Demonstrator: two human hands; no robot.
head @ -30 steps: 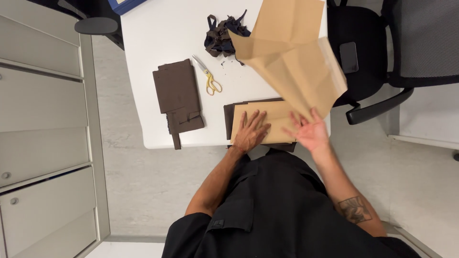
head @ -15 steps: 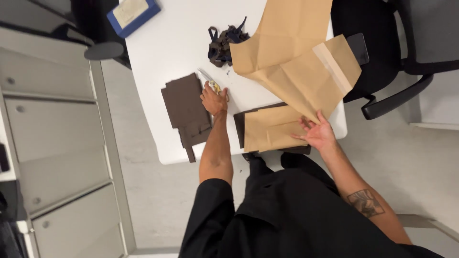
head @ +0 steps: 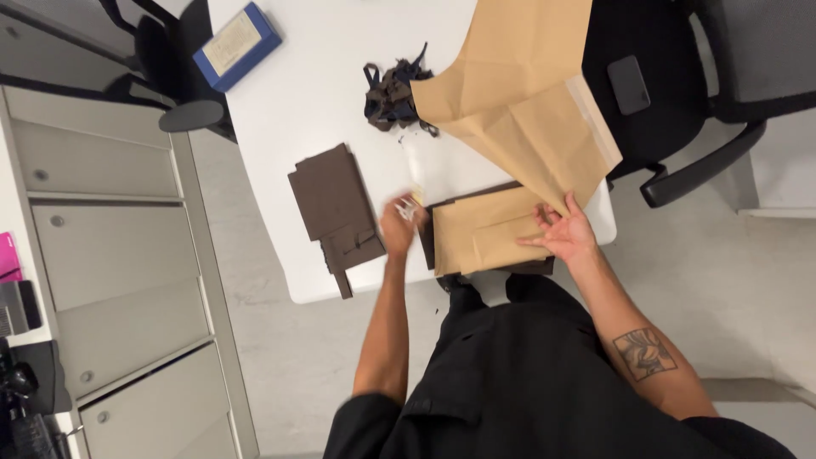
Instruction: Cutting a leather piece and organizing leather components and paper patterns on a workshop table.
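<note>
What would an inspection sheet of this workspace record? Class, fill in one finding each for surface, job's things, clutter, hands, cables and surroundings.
Surface: white table, seen from above.
Job's things: tan paper pattern lying over dark brown fabric at the near edge; scissors, blurred, in the left hand.
Clutter: cut brown fabric pieces, pile of dark scraps, blue book.
Hands: left hand grips the scissors; right hand presses on the paper.
Cables: nothing seen.
Surroundings: grey drawer cabinet, black office chair carrying a phone.
</note>
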